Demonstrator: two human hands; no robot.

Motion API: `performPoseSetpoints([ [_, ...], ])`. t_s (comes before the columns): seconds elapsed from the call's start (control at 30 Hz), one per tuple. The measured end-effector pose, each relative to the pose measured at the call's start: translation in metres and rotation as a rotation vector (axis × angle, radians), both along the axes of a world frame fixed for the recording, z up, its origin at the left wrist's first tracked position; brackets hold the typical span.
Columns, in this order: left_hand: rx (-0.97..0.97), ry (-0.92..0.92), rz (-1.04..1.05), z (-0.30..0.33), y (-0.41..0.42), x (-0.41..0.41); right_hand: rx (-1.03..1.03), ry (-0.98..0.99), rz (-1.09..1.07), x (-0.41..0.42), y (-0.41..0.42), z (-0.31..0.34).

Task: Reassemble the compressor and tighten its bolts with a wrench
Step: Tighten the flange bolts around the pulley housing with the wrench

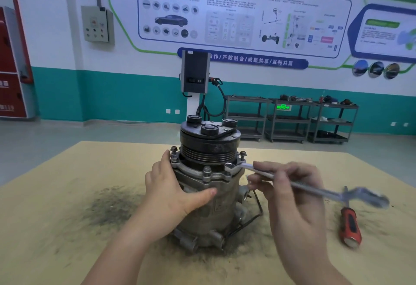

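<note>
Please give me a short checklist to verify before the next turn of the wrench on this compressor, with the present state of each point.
1. Ring end of the long silver metal wrench sits on a flange bolt: ok, at the front-right bolt.
2. Right hand holds the wrench shaft: ok, fingers curled around it.
3. Left hand steadies the grey metal compressor: ok, palm and thumb against its body.
4. Compressor stands upright on the tan table: ok.
5. Swing path clear: not ok, the red-handled screwdriver lies under the wrench's far end.
6. Bolt tightness: cannot tell.
</note>
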State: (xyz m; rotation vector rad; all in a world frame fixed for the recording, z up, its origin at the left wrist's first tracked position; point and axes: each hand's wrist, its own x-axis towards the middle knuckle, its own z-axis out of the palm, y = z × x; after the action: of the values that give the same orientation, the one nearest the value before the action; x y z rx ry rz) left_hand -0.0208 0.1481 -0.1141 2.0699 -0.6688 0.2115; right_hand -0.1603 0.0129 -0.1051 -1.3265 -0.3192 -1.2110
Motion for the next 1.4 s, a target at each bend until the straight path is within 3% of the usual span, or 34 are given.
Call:
performPoseSetpoints([
  [0.13,-0.036,0.013,0.013,0.001,-0.003,-0.001,-0.594,-0.026,-0.451,0.005,0.023,-0.005],
  [0.23,-0.036,0.056,0.079,0.002,-0.010,0.007,-0.727,0.042,-0.485,0.019,0.045,0.010],
  [0.3,-0.005,-0.029,0.177,0.000,-0.015,0.007,-0.753,0.083,-0.533,0.024,0.054,0.021],
  [0.4,-0.043,-0.065,0.126,-0.008,-0.012,0.005,-0.557,0.015,-0.502,0.018,0.050,0.033],
  [0.5,-0.034,-0.018,0.036,-0.006,-0.003,0.002,-0.070,-0.030,-0.295,0.009,0.030,0.048],
  [0.6,-0.011,-0.014,0.001,-0.002,0.001,0.001,0.395,0.083,-0.041,0.012,0.005,0.054],
  [0.73,-0.066,-0.032,-0.026,-0.001,0.002,0.000,0.631,0.212,0.185,0.027,-0.011,0.046],
  [1.0,-0.080,-0.015,-0.047,-0.001,0.004,0.001,0.618,0.390,0.406,0.040,-0.030,0.053],
  [1.23,-0.081,-0.009,-0.034,-0.001,0.003,-0.001,0.709,0.071,0.344,0.029,-0.012,0.027],
  [1.33,-0.065,-0.001,-0.018,-0.001,0.002,0.000,0.500,-0.034,0.156,0.019,0.006,0.016],
  [1.4,-0.051,-0.014,-0.012,-0.001,0.001,0.000,0.210,-0.049,-0.128,0.014,0.022,0.005],
])
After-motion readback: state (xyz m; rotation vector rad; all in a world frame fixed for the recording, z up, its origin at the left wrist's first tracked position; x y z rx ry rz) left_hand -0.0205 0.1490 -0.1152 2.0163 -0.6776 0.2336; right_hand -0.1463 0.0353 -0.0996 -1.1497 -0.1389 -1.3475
